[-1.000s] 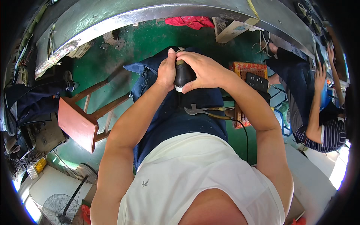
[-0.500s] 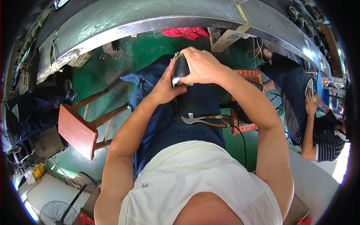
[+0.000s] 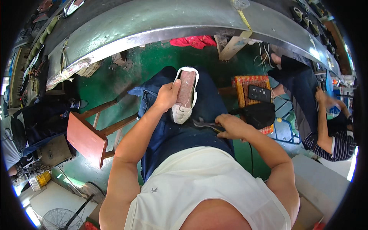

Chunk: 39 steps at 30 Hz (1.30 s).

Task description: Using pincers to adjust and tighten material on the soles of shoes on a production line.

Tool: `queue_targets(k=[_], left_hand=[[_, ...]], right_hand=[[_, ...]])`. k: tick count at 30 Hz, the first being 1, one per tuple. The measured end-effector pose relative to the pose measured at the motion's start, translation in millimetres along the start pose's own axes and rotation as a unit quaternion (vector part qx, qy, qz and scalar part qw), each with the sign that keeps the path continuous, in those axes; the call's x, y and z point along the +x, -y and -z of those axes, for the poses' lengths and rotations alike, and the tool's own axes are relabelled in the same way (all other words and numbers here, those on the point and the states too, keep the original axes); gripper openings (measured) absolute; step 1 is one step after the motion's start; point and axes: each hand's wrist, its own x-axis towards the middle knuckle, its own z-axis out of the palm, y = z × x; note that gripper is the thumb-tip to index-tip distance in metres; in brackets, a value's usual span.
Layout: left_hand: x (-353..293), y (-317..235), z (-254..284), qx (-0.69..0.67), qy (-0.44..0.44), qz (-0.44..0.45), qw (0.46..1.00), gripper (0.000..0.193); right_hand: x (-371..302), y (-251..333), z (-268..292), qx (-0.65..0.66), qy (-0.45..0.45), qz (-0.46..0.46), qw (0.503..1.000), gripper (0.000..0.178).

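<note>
My left hand is closed around the side of an unfinished shoe, its thumb pressed on the edge. The shoe's underside faces up, showing a brownish insole board ringed by a folded white margin. It is held over my lap, on dark blue cloth. Pliers with curved metal jaws lie across my lap, their jaws just right of the shoe's near end. My right hand has its fingers wrapped around the handles, which it mostly hides.
A metal-edged workbench spans the far side. To my right, a black pad and a black box rest on an orange beaded seat mat. A wooden stool stands left. At far right sits another person.
The shoe has been turned from its dark side to its underside and brought nearer. My right hand has left it and closed on the pliers. The black pad has moved from my lap to the right.
</note>
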Motion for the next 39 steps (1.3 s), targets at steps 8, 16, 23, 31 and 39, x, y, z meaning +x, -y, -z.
queue_targets(k=[8, 16, 23, 31, 39], left_hand=[[-1.5, 12.9, 7.7, -0.002, 0.121, 0.079, 0.990, 0.030], [-38.2, 19.4, -3.8, -0.128, 0.267, 0.019, 0.955, 0.080], [-54.2, 44.0, -18.4, -0.001, 0.186, -0.030, 0.982, 0.097], [-53.4, 41.5, -13.6, -0.059, 0.223, -0.006, 0.973, 0.095], [-53.3, 25.0, -20.3, 0.039, 0.192, -0.069, 0.978, 0.093]], right_hand=[[-13.6, -40.6, 7.9, 0.450, 0.195, -0.166, 0.856, 0.045], [1.6, 25.2, 42.2, 0.087, -0.012, -0.026, 0.996, 0.036], [28.8, 29.6, 46.5, -0.121, -0.115, 0.019, 0.986, 0.042], [49.6, 18.2, 38.0, 0.032, -0.031, 0.097, 0.994, 0.020], [54.4, 64.1, 100.2, -0.144, 0.103, -0.035, 0.984, 0.027]])
